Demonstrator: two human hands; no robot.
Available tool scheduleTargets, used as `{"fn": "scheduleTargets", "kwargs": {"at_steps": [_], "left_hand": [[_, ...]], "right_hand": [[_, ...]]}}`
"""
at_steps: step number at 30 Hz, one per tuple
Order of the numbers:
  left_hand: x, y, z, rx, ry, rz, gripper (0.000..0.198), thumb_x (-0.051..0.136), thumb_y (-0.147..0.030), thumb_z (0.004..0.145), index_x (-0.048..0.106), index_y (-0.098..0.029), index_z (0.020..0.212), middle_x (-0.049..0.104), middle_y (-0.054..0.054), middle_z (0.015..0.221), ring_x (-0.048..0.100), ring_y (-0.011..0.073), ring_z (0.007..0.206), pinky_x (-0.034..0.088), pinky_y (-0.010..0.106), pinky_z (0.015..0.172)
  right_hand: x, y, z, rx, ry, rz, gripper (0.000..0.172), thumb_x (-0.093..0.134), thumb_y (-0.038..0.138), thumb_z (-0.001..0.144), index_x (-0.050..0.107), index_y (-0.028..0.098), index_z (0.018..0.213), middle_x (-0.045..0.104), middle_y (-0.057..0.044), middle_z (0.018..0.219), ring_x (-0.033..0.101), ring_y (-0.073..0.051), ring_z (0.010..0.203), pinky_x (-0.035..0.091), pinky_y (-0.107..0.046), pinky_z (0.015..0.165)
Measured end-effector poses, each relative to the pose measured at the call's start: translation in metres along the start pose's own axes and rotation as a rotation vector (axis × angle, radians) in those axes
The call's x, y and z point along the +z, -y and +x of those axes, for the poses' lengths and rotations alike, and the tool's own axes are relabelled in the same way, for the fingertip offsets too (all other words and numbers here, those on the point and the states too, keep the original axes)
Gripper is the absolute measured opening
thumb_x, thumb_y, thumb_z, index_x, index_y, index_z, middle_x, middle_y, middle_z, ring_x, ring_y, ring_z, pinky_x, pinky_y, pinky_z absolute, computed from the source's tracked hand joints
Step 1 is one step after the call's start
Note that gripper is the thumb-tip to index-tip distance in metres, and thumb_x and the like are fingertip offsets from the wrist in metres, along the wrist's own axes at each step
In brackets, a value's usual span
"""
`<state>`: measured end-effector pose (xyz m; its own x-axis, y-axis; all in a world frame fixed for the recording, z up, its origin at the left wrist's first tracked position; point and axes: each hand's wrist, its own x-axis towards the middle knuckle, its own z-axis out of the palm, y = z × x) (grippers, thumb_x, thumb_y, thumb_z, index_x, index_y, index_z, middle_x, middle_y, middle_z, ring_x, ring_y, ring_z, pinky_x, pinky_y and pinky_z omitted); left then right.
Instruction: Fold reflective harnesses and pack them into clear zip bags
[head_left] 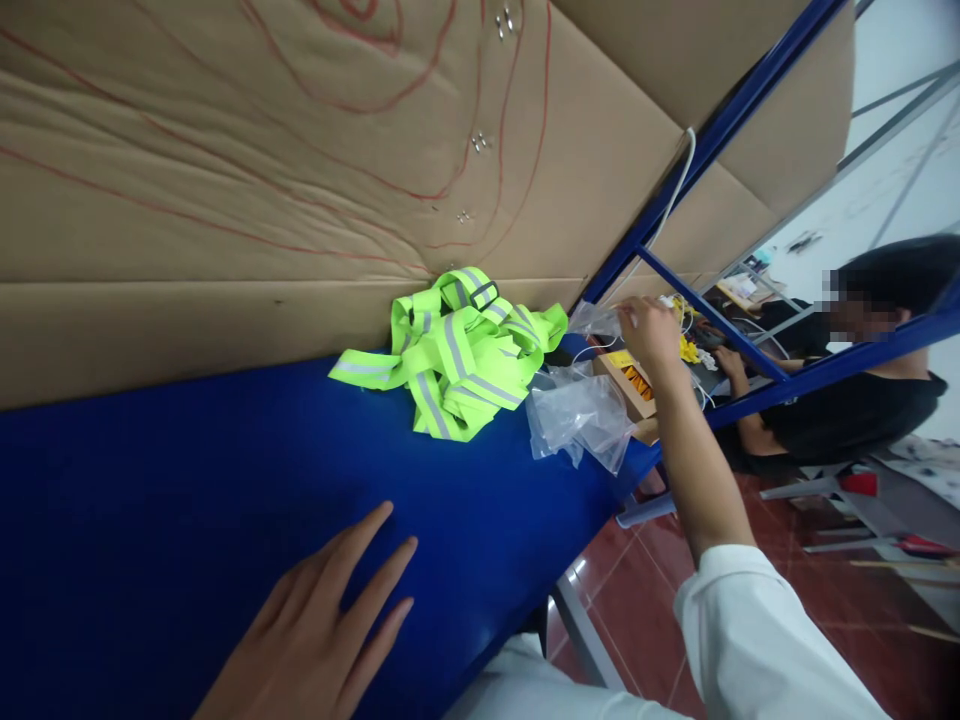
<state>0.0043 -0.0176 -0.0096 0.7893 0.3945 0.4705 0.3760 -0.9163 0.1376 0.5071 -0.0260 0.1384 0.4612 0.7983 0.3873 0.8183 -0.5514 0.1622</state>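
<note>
My left hand (pixel 322 620) lies flat on the blue table top (pixel 150 520) near its front edge, fingers stretched out and holding nothing. My right arm, in a white sleeve, reaches far forward. My right hand (pixel 649 335) is closed on a clear plastic bag (pixel 596 320) at the table's far end, above a small cardboard box (pixel 626 385). More crumpled clear plastic bags (pixel 577 415) lie just below that hand. A heap of neon-yellow reflective vests (pixel 457 350) rests against the cardboard wall, left of the bags.
A large cardboard sheet (pixel 262 160) with red pen lines and staples walls off the table's far side. Blue metal frame bars (pixel 697 150) rise at the right. Another person in black (pixel 862 400) works beyond the frame. Red tiled floor (pixel 645 600) lies below.
</note>
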Motion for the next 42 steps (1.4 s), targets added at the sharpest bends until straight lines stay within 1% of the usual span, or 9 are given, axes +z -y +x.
{"fn": "scheduleTargets", "kwargs": {"at_steps": [5, 8, 12, 17, 22, 34, 37, 40, 42], "left_hand": [[0.002, 0.001, -0.002, 0.029, -0.005, -0.017, 0.041, 0.04, -0.033, 0.108, 0.061, -0.025, 0.142, 0.045, 0.014, 0.163, 0.069, 0.031, 0.121, 0.055, 0.045, 0.092], [0.002, 0.0, -0.003, 0.022, 0.001, -0.033, 0.043, 0.038, -0.04, 0.109, 0.061, -0.026, 0.143, 0.044, 0.012, 0.164, 0.068, 0.0296, 0.122, 0.054, 0.043, 0.094], [-0.002, -0.005, 0.001, 0.032, 0.016, -0.033, 0.042, 0.037, -0.038, 0.11, 0.064, -0.025, 0.139, 0.049, 0.014, 0.159, 0.068, 0.029, 0.12, 0.055, 0.044, 0.093], [-0.003, -0.007, 0.005, 0.024, 0.021, -0.027, 0.04, 0.039, -0.036, 0.109, 0.067, -0.024, 0.136, 0.05, 0.014, 0.158, 0.069, 0.0295, 0.117, 0.057, 0.044, 0.091], [-0.002, -0.003, 0.002, 0.031, 0.024, -0.041, 0.04, 0.039, -0.036, 0.109, 0.068, -0.025, 0.135, 0.053, 0.012, 0.156, 0.069, 0.0289, 0.118, 0.058, 0.042, 0.088], [-0.009, -0.006, 0.01, 0.055, 0.065, 0.025, 0.042, 0.036, -0.032, 0.11, 0.072, -0.022, 0.127, 0.061, 0.016, 0.147, 0.07, 0.0287, 0.115, 0.058, 0.044, 0.088], [-0.015, -0.009, 0.012, 0.092, 0.074, 0.073, 0.047, 0.03, -0.028, 0.111, 0.075, -0.022, 0.121, 0.069, 0.013, 0.136, 0.071, 0.0267, 0.113, 0.057, 0.042, 0.087], [-0.017, -0.01, 0.012, 0.093, 0.102, 0.051, 0.043, 0.034, -0.028, 0.11, 0.075, -0.022, 0.12, 0.072, 0.01, 0.129, 0.071, 0.0246, 0.109, 0.056, 0.041, 0.09], [-0.018, -0.009, 0.012, 0.088, 0.118, 0.042, 0.043, 0.034, -0.026, 0.11, 0.075, -0.021, 0.12, 0.074, 0.01, 0.126, 0.072, 0.0247, 0.106, 0.055, 0.041, 0.09]], "right_hand": [[-0.045, -0.005, -0.076, -0.22, 0.093, 0.11, 0.03, 0.052, 0.038, 0.101, 0.074, 0.02, 0.114, 0.074, -0.011, 0.116, 0.068, -0.031, 0.112, 0.048, -0.047, 0.104], [-0.06, 0.001, -0.124, -0.302, 0.282, 0.238, 0.057, 0.058, 0.053, 0.1, 0.053, 0.025, 0.15, 0.061, -0.013, 0.147, 0.062, -0.032, 0.13, 0.05, -0.049, 0.109], [-0.064, 0.022, -0.134, -0.267, 0.128, 0.315, 0.069, 0.049, 0.058, 0.104, 0.034, 0.027, 0.164, 0.039, -0.013, 0.167, 0.04, -0.032, 0.154, 0.037, -0.054, 0.125], [-0.015, 0.059, -0.114, -0.188, 0.083, 0.24, 0.071, 0.039, 0.062, 0.106, 0.031, 0.026, 0.166, 0.028, -0.016, 0.172, 0.031, -0.037, 0.159, 0.032, -0.065, 0.125], [0.039, 0.074, -0.151, -0.08, 0.363, 0.249, 0.072, 0.038, 0.07, 0.103, 0.031, 0.035, 0.166, 0.022, -0.012, 0.175, 0.025, -0.045, 0.16, 0.025, -0.076, 0.122], [0.075, 0.07, -0.182, -0.076, 0.368, 0.345, 0.063, 0.032, 0.061, 0.108, 0.032, 0.036, 0.165, 0.023, -0.007, 0.175, 0.016, -0.036, 0.164, 0.016, -0.07, 0.127], [0.06, 0.064, -0.181, -0.076, 0.231, 0.299, 0.062, 0.036, 0.057, 0.108, 0.035, 0.033, 0.164, 0.025, -0.01, 0.174, 0.019, -0.037, 0.163, 0.012, -0.074, 0.125], [0.014, 0.067, -0.168, -0.049, -0.043, 0.256, 0.058, 0.045, 0.055, 0.106, 0.044, 0.032, 0.16, 0.039, -0.011, 0.168, 0.029, -0.038, 0.159, 0.007, -0.074, 0.125], [-0.02, 0.08, -0.15, -0.079, -0.2, 0.317, 0.054, 0.053, 0.054, 0.104, 0.053, 0.03, 0.151, 0.047, -0.012, 0.162, 0.039, -0.036, 0.154, 0.017, -0.067, 0.127]]}}
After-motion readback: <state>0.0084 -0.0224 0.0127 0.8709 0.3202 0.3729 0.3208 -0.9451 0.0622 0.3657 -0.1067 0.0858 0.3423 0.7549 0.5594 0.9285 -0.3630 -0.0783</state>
